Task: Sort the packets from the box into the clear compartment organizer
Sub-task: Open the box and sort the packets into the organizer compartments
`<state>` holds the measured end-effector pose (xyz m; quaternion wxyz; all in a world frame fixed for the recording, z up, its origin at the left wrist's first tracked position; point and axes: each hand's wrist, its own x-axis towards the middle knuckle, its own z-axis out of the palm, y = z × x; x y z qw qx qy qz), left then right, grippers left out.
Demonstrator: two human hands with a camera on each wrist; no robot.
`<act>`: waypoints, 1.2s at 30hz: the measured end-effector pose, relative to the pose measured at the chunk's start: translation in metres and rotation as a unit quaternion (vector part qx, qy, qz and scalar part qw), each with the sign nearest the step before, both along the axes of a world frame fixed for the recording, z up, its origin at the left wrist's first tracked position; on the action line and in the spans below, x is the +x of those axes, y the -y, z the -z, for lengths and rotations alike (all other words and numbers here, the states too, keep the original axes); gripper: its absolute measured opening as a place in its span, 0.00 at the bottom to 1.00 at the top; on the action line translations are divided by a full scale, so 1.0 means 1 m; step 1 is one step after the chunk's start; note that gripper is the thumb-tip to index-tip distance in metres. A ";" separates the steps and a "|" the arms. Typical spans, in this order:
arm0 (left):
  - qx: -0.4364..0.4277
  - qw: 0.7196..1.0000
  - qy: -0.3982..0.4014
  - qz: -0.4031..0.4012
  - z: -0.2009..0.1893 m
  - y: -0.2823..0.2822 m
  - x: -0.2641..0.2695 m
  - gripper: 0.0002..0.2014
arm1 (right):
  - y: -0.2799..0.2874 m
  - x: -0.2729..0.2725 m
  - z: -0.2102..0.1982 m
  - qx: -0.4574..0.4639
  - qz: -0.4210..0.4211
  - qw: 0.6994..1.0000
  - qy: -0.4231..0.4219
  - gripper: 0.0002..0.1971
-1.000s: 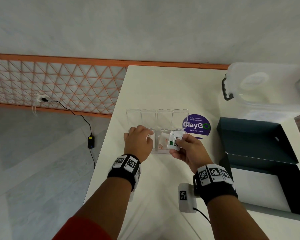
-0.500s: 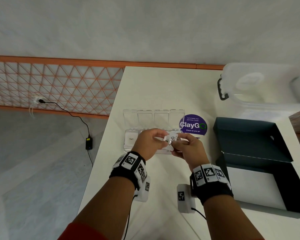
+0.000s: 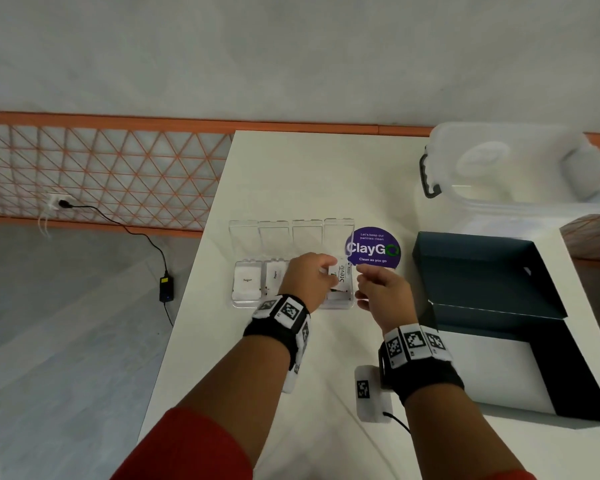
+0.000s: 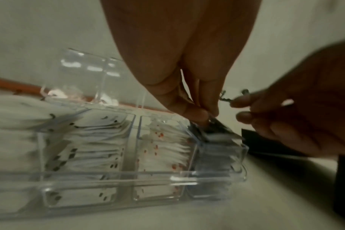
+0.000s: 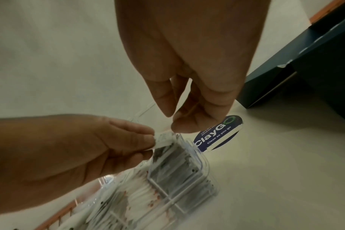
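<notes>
Stevia packet: small white paper packet printed "Stevia" [image 3: 341,277], tilted, its lower end dipping into the rightmost compartment.
Organizer: clear plastic four-compartment organizer [image 3: 293,304], lids flipped up, on the white table [image 3: 326,174]; white packets stacked in every compartment.
Left hand: left hand [image 3: 309,277] pinches the packet's top edge between thumb and fingertips [image 4: 195,116].
Right hand: right hand [image 3: 381,289] hovers just beside the packet, fingers loosely curled, holding nothing.
Sticker: round purple "ClayGo" sticker [image 3: 373,247], just right of the organizer.
Box: dark open cardboard box [image 3: 482,271], further right.
Bin: lidded translucent storage bin [image 3: 520,168] behind it.
</notes>
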<state>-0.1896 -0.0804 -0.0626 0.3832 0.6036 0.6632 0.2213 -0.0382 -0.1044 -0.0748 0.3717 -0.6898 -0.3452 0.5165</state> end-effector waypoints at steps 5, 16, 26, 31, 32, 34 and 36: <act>0.035 0.981 -0.159 0.106 0.010 0.000 0.012 0.16 | -0.003 -0.007 0.004 -0.036 -0.146 0.981 0.126 0.19; 0.051 0.951 -0.265 0.151 0.009 0.001 0.015 0.17 | -0.016 -0.013 0.001 -0.045 -0.250 0.927 0.277 0.17; 0.070 0.990 -0.106 0.063 0.008 0.013 0.002 0.18 | -0.008 -0.011 -0.009 -0.015 -0.188 0.959 0.211 0.16; 0.103 0.993 -0.058 0.030 0.001 0.022 -0.001 0.16 | -0.002 -0.010 -0.013 0.005 -0.153 0.970 0.187 0.13; 0.108 0.992 -0.052 0.028 -0.001 0.024 -0.001 0.15 | 0.000 -0.011 -0.015 0.009 -0.151 0.972 0.182 0.13; 0.112 0.992 -0.042 0.031 -0.004 0.028 -0.001 0.14 | 0.003 -0.014 -0.019 0.019 -0.160 0.972 0.172 0.12; 0.113 0.992 -0.034 0.041 -0.007 0.032 0.000 0.13 | 0.006 -0.017 -0.023 0.028 -0.171 0.972 0.158 0.11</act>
